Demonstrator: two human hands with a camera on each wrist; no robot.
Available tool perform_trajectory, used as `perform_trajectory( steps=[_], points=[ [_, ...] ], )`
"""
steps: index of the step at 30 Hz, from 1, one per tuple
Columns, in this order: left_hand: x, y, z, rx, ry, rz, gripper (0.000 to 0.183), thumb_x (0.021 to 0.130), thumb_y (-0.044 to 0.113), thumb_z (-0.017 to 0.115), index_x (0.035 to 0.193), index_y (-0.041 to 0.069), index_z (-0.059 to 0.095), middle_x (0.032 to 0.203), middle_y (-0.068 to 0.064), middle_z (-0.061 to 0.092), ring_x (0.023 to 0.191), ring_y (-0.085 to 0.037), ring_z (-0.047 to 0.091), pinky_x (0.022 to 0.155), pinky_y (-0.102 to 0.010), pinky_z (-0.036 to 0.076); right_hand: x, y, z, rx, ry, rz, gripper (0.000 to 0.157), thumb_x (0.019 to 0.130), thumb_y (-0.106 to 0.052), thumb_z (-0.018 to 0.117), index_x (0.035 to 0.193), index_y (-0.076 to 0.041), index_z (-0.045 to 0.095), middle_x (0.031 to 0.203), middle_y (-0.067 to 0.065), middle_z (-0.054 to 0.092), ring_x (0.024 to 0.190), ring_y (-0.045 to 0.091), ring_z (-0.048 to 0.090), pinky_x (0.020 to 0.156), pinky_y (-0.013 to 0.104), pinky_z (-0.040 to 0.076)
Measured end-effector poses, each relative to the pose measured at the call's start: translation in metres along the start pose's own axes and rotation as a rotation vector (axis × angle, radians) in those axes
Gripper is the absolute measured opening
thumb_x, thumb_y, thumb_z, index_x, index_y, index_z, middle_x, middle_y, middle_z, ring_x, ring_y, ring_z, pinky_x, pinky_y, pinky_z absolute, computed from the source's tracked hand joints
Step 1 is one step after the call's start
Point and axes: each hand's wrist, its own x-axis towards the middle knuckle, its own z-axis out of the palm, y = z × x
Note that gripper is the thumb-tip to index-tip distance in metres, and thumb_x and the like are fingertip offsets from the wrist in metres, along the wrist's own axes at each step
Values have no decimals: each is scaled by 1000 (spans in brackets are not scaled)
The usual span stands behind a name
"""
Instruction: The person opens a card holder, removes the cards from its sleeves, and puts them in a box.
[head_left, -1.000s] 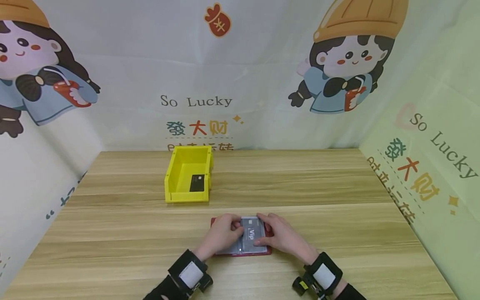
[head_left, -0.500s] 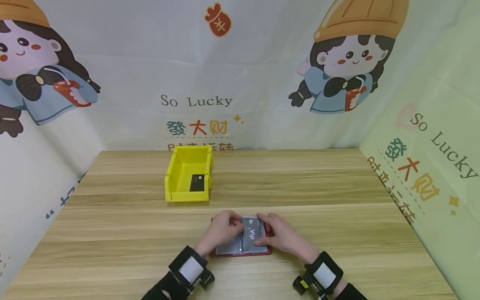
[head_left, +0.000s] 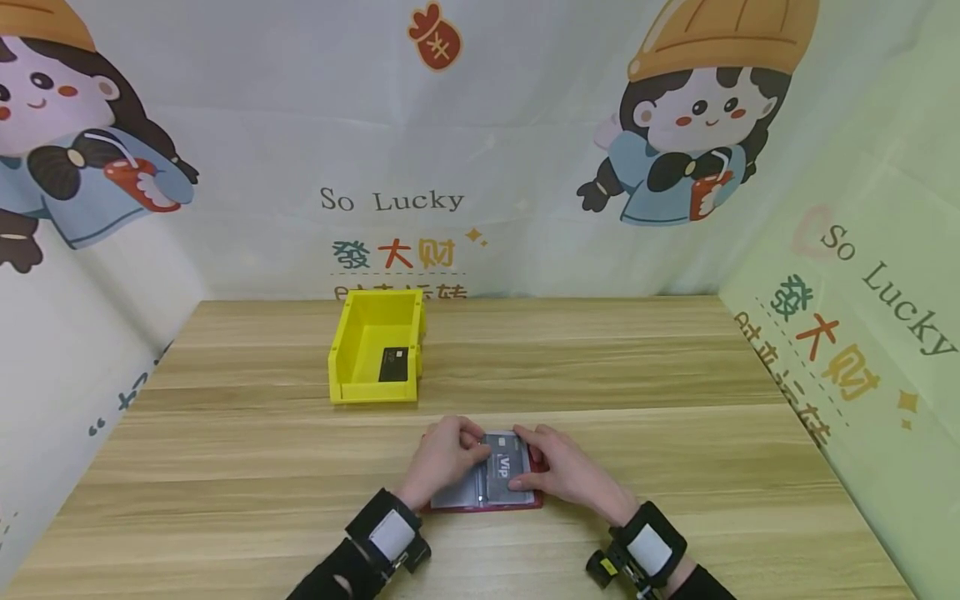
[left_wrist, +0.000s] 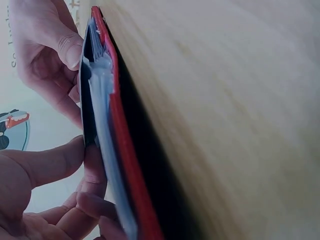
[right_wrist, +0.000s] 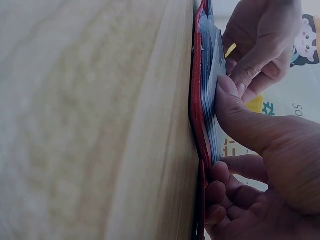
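Note:
A red card holder (head_left: 487, 510) lies spread on the table with its clear plastic sleeves (head_left: 456, 493) facing up. On its right half sits a grey card (head_left: 504, 469) marked "Vip". My left hand (head_left: 444, 457) pinches the card's left edge between thumb and forefinger, near the far corner. In the left wrist view the dark card (left_wrist: 86, 107) stands slightly off the stacked sleeves at that edge. My right hand (head_left: 567, 473) grips the right side of the holder, its thumb on the card's face and its fingers along the outer edge, as the right wrist view shows.
A yellow bin (head_left: 373, 393) stands behind the holder, to the left, with a black card (head_left: 393, 364) inside. The wooden table (head_left: 637, 358) meets a printed cloth backdrop (head_left: 525, 167) at the back and sides. Each wrist carries a strapped-on camera.
My left hand has shifted slightly toward the far edge of the card holder, baring more of the left sleeve. The right hand keeps its place.

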Motion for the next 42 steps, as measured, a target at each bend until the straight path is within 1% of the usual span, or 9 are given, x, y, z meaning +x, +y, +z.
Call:
perform_trajectory(
  steps=[4,11,19,23,26,30,36,42],
  points=[
    [2,0,0,7,6,0,24,80,14,73,100,2,66,71,0,63,66,-14,53,58,-30,41,0,0,0,-6,1,-3,74,80,-35,74,135,4,43,83,1,45,72,13,41,58,26,35],
    [4,-2,-1,-3,-14,-4,23,80,11,73,100,1,66,70,-1,63,64,-14,52,56,-28,40,0,-1,-1,5,1,-7,73,79,-34,74,134,4,44,85,2,46,74,14,42,59,27,35],
    [3,-7,-5,-29,-17,21,19,80,7,71,97,-2,67,68,-2,60,62,-14,51,55,-27,40,-1,-2,-1,7,-1,-3,74,80,-34,74,135,4,43,89,3,47,77,15,42,62,29,36],
    [3,-7,-6,-41,-40,4,26,80,12,73,101,-2,65,68,-2,59,62,-14,51,56,-28,39,-1,-2,-1,14,-5,2,73,80,-34,73,135,3,43,89,3,47,77,15,42,62,29,35],
    [2,-7,-6,-33,-49,11,34,78,17,76,103,-2,63,68,-1,60,62,-13,52,57,-29,40,-1,-3,-1,14,-7,4,72,80,-33,73,135,3,43,88,3,46,77,15,42,61,28,35],
    [2,-9,-6,-33,-45,16,38,76,16,78,104,-3,62,66,-1,60,61,-13,52,57,-29,40,-1,-3,-1,6,-8,2,72,80,-33,73,135,3,44,87,2,46,76,15,42,61,28,35],
    [3,-10,-9,-49,-48,-7,36,75,16,78,102,-3,64,69,-2,60,63,-14,52,56,-28,42,-1,-3,-1,3,-7,-8,72,81,-33,73,135,4,43,87,3,46,76,15,42,60,28,35],
    [3,-10,-17,-66,-62,-78,28,74,17,79,93,0,66,75,-5,60,67,-16,53,58,-28,44,-1,-2,-1,2,-5,-13,72,81,-33,73,135,4,44,87,2,46,76,15,42,60,28,35]
  ],
)
